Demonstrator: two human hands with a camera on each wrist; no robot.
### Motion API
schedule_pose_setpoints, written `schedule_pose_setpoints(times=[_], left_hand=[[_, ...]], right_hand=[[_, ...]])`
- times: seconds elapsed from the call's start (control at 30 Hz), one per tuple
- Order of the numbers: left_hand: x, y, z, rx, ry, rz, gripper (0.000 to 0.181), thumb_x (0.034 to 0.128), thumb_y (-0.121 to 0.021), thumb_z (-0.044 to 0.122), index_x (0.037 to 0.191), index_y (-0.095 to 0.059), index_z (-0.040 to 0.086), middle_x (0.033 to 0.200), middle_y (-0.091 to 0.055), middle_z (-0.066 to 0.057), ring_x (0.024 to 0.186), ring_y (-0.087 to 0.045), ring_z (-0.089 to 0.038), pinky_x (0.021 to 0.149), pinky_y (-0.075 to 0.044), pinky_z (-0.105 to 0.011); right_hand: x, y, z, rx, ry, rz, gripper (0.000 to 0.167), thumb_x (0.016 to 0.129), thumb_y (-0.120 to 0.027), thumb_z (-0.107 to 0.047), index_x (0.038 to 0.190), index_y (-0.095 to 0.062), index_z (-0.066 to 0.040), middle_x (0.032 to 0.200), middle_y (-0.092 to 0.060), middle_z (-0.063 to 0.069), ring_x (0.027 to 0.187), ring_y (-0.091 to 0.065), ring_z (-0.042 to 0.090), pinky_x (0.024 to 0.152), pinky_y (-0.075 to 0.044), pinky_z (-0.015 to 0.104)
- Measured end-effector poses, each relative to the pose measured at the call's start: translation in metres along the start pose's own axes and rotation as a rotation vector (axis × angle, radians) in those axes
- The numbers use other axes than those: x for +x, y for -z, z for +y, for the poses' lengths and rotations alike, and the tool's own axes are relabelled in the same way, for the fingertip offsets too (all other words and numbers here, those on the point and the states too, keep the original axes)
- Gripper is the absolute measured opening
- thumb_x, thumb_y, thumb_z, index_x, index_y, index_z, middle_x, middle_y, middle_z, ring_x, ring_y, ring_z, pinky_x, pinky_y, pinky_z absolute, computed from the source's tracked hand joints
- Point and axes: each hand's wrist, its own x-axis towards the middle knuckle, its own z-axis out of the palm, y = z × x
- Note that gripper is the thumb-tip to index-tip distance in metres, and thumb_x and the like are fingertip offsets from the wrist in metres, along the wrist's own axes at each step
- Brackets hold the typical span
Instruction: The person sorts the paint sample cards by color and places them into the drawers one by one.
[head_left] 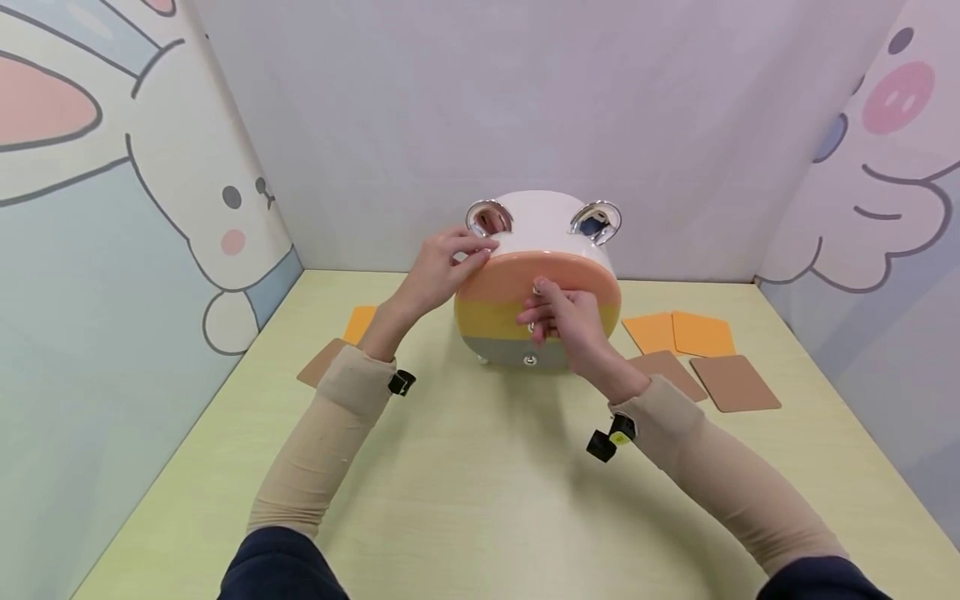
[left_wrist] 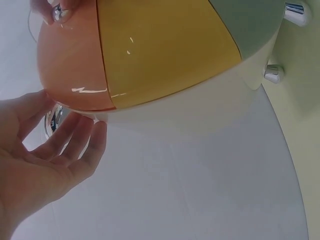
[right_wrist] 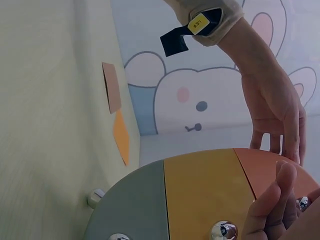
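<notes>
A rounded white drawer cabinet [head_left: 542, 218] stands on the table, with silver ears on top. Its front has an orange drawer [head_left: 506, 277] above a yellow drawer [head_left: 487, 319] and a grey-green drawer [head_left: 495, 348]. My right hand [head_left: 581, 329] is at the orange drawer, thumb and finger pinching its silver knob [left_wrist: 61, 14]. My left hand [head_left: 437, 271] rests at the cabinet's upper left, beside the left ear [head_left: 489, 218]. In the left wrist view its thumb touches the orange edge, and its slightly bent fingers touch the white body. The drawers look flush with one another.
Orange cards [head_left: 703, 335] and brown cards [head_left: 737, 383] lie on the table to the right. Another orange card [head_left: 359, 323] and brown card [head_left: 321, 362] lie left, partly behind my left arm. Walls with cartoon animals [head_left: 217, 200] enclose the table [head_left: 480, 500].
</notes>
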Motion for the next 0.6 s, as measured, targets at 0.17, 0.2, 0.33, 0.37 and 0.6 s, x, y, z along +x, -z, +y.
schedule_pose_setpoints(times=[0.17,0.2,0.33,0.37,0.6], left_hand=[[-0.0002,0.0002,0.0008,0.002,0.005,-0.001,0.024,0.0941,-0.062,0.015,0.114,-0.072,0.007,0.102,-0.065,-0.010,0.094,-0.060,-0.022,0.080,-0.058,-0.035],[-0.0003,0.0002,0.0010,0.003,0.006,-0.001,0.024,0.0941,-0.062,0.015,0.115,-0.071,0.007,0.102,-0.065,-0.010,0.094,-0.060,-0.022,0.080,-0.058,-0.036],[-0.0006,-0.0003,0.0010,-0.001,0.010,-0.002,0.024,0.0944,-0.062,0.015,0.116,-0.071,0.008,0.103,-0.065,-0.010,0.094,-0.059,-0.022,0.081,-0.057,-0.036],[-0.0007,-0.0004,0.0010,-0.002,0.010,-0.002,0.024,0.0945,-0.062,0.015,0.116,-0.071,0.008,0.103,-0.064,-0.010,0.094,-0.059,-0.022,0.081,-0.057,-0.036],[-0.0008,-0.0001,-0.0004,-0.002,0.006,0.000,0.025,0.0946,-0.061,0.015,0.116,-0.071,0.007,0.101,-0.064,-0.010,0.092,-0.059,-0.022,0.081,-0.057,-0.036]], right_hand=[[0.0014,-0.0005,0.0000,0.009,-0.014,0.009,0.041,0.098,-0.055,-0.037,0.086,-0.062,0.001,0.063,-0.070,0.000,0.043,-0.056,0.011,0.045,-0.049,0.023],[0.0011,-0.0005,-0.0003,0.011,-0.015,0.010,0.041,0.098,-0.055,-0.037,0.086,-0.062,0.001,0.063,-0.070,0.000,0.043,-0.056,0.011,0.045,-0.049,0.023],[0.0006,-0.0002,-0.0017,0.012,-0.014,0.006,0.041,0.098,-0.055,-0.037,0.085,-0.062,0.001,0.062,-0.070,0.000,0.043,-0.056,0.011,0.045,-0.049,0.023],[0.0006,0.0001,-0.0019,0.011,-0.015,0.001,0.040,0.098,-0.055,-0.037,0.085,-0.062,0.000,0.062,-0.069,0.000,0.043,-0.056,0.011,0.045,-0.049,0.023],[-0.0012,0.0048,-0.0021,-0.037,-0.036,-0.053,0.049,0.097,-0.054,-0.044,0.089,-0.062,0.003,0.064,-0.069,0.001,0.046,-0.058,0.011,0.049,-0.052,0.025]])
